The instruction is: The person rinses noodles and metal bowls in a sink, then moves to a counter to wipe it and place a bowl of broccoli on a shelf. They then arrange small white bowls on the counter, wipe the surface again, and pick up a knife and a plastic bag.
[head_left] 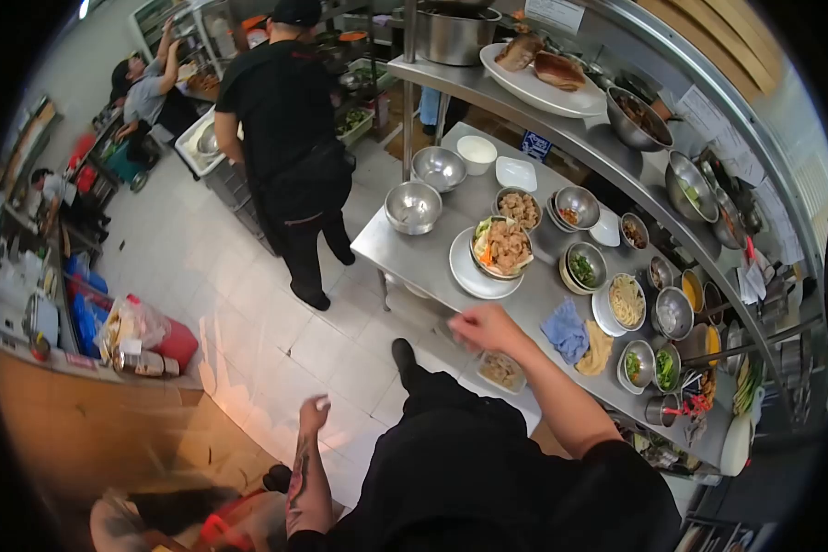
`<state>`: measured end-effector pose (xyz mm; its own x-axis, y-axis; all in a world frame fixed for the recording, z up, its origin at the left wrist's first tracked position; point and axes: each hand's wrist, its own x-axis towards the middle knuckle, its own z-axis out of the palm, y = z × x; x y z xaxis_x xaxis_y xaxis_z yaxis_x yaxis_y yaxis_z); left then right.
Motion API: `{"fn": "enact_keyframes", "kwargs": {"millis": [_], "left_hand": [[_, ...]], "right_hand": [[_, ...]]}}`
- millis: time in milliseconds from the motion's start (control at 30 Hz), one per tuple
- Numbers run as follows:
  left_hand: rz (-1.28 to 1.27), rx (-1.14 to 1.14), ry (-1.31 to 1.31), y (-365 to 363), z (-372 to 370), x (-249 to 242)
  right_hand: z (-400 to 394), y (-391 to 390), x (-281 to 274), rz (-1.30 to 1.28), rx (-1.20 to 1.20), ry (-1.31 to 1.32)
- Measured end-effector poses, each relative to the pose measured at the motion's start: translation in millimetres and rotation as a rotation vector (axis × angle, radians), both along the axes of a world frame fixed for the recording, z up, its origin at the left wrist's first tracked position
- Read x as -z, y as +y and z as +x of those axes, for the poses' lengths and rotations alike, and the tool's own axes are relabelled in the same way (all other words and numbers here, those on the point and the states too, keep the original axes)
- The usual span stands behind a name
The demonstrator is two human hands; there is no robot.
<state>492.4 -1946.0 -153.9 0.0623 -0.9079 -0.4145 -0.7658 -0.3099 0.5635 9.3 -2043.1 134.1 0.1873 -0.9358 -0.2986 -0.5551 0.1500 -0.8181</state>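
Observation:
My left hand [314,413] hangs over the tiled floor with its fingers curled in, away from any object; I see nothing in it. Beside the steel table's front edge is my right hand [477,328], loosely closed, with nothing visible in its fingers. Just beyond it, a bowl of meat and vegetables [503,248] stands on a white plate [478,281]. Below that hand, under the tabletop, shows a clear container of food [501,370]. To its right lie a blue cloth [566,329] and a yellow cloth [595,350].
The steel table [386,241] carries metal bowls [414,208], a plate with a bowl of noodles [626,302] and several small ingredient bowls. Above it runs a shelf with a platter of meat [538,87]. A person in black [290,129] stands ahead on the tiled floor; others work farther back.

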Motion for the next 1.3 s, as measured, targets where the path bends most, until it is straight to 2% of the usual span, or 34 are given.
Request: {"fn": "enact_keyframes", "kwargs": {"millis": [67,133,200,233,300,333,400,467,500,533,567,600,633,700,800,867,933,1000,1067,1100,1133,1167,1267,1300], "left_hand": [[-0.230,0.049,0.125,-97,-20,-33],[-0.426,0.062,0.259,-172,-48,-72],[-0.450,0.089,0.288,-211,-64,-91],[-0.472,0.098,0.321,-230,-69,-94],[-0.401,0.188,0.227,-236,-58,-88],[-0.363,0.216,0.188,-230,-45,-86],[-0.286,0.146,0.149,-203,0,-46],[0.091,-0.105,0.175,-152,48,-20],[0.097,-0.145,0.045,-121,66,-15],[0.035,-0.085,0.024,-76,108,32],[0.037,-0.077,0.111,-34,143,70],[0.347,-0.005,0.102,7,184,124],[0.447,0.033,0.078,23,203,114],[0.540,0.060,0.082,39,223,96],[0.554,0.103,0.115,21,263,88],[0.529,0.112,0.135,-6,291,91],[0.494,0.111,0.155,-47,330,109],[0.411,0.140,0.160,-106,374,127],[0.054,0.356,0.040,-163,407,124],[0.158,0.105,0.276,-197,400,76],[0.291,-0.360,0.218,-226,343,-8],[0.228,-0.324,0.224,-244,339,-24],[0.111,-0.284,0.244,-277,341,-26],[0.116,-0.266,0.244,-279,337,-26]], "right_hand": [[10,-83,7,-0.407,0.049,0.199],[-4,-187,34,-0.638,0.295,0.128],[-34,-285,73,-0.678,0.560,0.364],[-44,-316,88,-0.670,0.573,0.371],[-52,-362,111,-0.496,0.950,0.627],[-54,-376,118,-0.479,0.958,0.627],[-62,-391,127,-0.203,0.977,0.532],[-60,-394,126,-0.179,1.028,0.521],[-58,-393,124,-0.174,1.073,0.505],[-56,-393,124,-0.159,1.086,0.513],[-54,-393,122,-0.146,1.107,0.517],[-52,-393,122,-0.100,1.153,0.486],[-52,-391,122,-0.054,1.203,0.454],[-49,-388,98,0.193,1.292,0.093],[-34,-385,90,0.141,1.368,0.208],[-27,-388,87,0.160,1.394,0.167],[-21,-392,84,0.175,1.420,0.121],[-16,-392,84,0.135,1.361,0.260],[-17,-387,88,0.101,1.313,0.221],[-16,-383,90,0.063,1.243,0.185],[-12,-380,86,0.062,1.271,0.075],[-10,-377,89,0.057,1.275,0.073],[-14,-376,99,0.014,1.231,0.011],[-10,-376,101,-0.058,1.349,-0.232]]}}
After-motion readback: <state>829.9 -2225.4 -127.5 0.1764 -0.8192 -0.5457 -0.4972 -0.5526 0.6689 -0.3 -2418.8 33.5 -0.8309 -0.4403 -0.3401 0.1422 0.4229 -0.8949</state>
